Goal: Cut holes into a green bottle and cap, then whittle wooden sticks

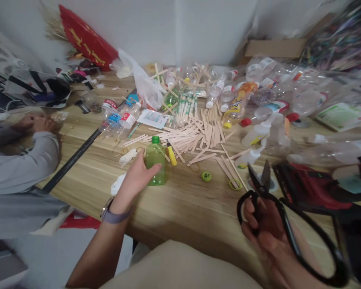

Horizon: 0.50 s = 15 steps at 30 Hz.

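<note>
My left hand, with a watch on its wrist, is closed around a green plastic bottle standing upright on the table. The thumb lies across the bottle's front; the other fingers are mostly hidden behind it. In my right hand is a pair of black-handled scissors, held over the table's right side with the blades apart and pointing away from me. A yellow-handled tool lies just right of the bottle. Farther right is a small green cap.
Wooden sticks are heaped behind the bottle. Many clear plastic bottles fill the back right. Near my right hand lies a red and black device. At the left, a person's arms rest at the table by a black strip.
</note>
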{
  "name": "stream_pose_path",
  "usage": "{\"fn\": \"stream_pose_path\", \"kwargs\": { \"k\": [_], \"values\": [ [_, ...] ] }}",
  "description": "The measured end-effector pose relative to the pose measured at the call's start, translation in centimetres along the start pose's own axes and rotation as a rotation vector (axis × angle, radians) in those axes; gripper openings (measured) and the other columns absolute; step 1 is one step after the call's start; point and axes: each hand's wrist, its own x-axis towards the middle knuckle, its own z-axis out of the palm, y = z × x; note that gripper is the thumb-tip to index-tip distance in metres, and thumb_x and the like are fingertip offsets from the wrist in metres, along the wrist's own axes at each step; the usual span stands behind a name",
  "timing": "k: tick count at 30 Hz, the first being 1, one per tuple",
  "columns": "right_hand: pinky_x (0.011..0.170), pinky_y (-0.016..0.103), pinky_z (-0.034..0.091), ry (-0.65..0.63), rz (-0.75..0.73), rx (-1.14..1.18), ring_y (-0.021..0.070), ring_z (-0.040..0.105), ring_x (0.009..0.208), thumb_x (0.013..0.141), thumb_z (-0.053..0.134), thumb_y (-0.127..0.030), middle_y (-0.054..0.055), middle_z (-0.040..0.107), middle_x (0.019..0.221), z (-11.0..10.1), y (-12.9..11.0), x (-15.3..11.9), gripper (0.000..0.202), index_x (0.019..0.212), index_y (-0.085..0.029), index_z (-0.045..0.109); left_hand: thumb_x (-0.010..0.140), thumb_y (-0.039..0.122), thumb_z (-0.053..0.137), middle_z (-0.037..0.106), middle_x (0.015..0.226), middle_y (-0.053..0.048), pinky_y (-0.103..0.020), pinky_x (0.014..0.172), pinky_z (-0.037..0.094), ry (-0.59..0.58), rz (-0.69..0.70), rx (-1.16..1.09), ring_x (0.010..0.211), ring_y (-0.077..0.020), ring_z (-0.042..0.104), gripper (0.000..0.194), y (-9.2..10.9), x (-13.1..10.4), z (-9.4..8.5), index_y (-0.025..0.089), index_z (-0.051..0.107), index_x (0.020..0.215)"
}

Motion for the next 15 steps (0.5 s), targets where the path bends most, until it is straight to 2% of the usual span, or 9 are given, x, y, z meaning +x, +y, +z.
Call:
{"fn": "stream_pose_path", "kwargs": {
  "k": [2, 4, 6, 9, 12, 15],
  "values": [
    [0.041, 0.016, 0.035, 0.023, 0.03, -0.057, 0.0091, 0.037, 0.057, 0.066, 0.081, -0.046, -0.002, 0.042, 0.073, -0.1, 0.2, 0.2, 0.041, 0.095, -0.025, 0.061, 0.072, 0.039, 0.066, 0.068, 0.113, -0.01, -0.039, 0.09, 0.048, -0.116, 0.022, -0.378, 0.108, -0.028, 0.062, 0.059, 0.1, -1.0, 0.2, 0.016, 0.053, 0.124],
    [0.039, 0.017, 0.03, 0.072, 0.011, -0.14, 0.0092, 0.031, 0.051, 0.079, 0.068, -0.048, -0.003, 0.035, 0.063, -0.4, 0.3, 0.2, 0.033, 0.098, -0.021, 0.063, 0.068, 0.036, 0.069, 0.071, 0.101, -0.008, -0.036, 0.082, 0.051, -0.262, -0.048, -0.671, 0.099, -0.0264, 0.065, 0.047, 0.4, -2.1, 0.9, 0.017, 0.059, 0.11],
    [0.043, 0.021, 0.035, 0.146, -0.067, -0.227, 0.0113, 0.038, 0.053, 0.086, 0.059, -0.047, -0.001, 0.041, 0.064, -0.6, 0.4, 0.2, 0.031, 0.094, -0.018, 0.064, 0.066, 0.035, 0.071, 0.071, 0.096, -0.007, -0.035, 0.076, 0.052, -0.385, -0.135, -0.853, 0.094, -0.0264, 0.067, 0.042, 0.7, -3.1, 1.8, 0.018, 0.06, 0.104],
    [0.049, 0.023, 0.041, 0.287, -0.152, -0.256, 0.0134, 0.049, 0.065, 0.084, 0.064, -0.048, 0.006, 0.057, 0.083, -0.6, 0.3, 0.2, 0.031, 0.085, -0.017, 0.065, 0.068, 0.041, 0.069, 0.072, 0.092, -0.008, -0.037, 0.072, 0.054, -0.527, -0.21, -0.974, 0.089, -0.0278, 0.068, 0.04, 1.1, -4.1, 3.1, 0.019, 0.06, 0.1],
    [0.049, 0.021, 0.043, 0.353, -0.177, -0.262, 0.0118, 0.052, 0.062, 0.077, 0.073, -0.046, 0.005, 0.064, 0.09, -0.8, -0.3, 0.1, 0.029, 0.088, -0.02, 0.066, 0.072, 0.054, 0.063, 0.072, 0.085, -0.009, -0.039, 0.068, 0.054, -0.645, -0.215, -0.958, 0.081, -0.0277, 0.069, 0.04, 1.0, -4.6, 3.9, 0.021, 0.063, 0.094],
    [0.061, 0.024, 0.052, 0.27, -0.213, -0.675, 0.0163, 0.062, 0.075, 0.083, 0.066, -0.046, 0.004, 0.068, 0.094, -1.4, -1.3, -0.1, 0.031, 0.104, -0.023, 0.068, 0.07, 0.061, 0.064, 0.071, 0.084, -0.008, -0.038, 0.067, 0.054, -0.703, -0.185, -0.944, 0.076, -0.0254, 0.069, 0.047, 0.9, -4.9, 4.2, 0.021, 0.064, 0.094]
  ]
}}
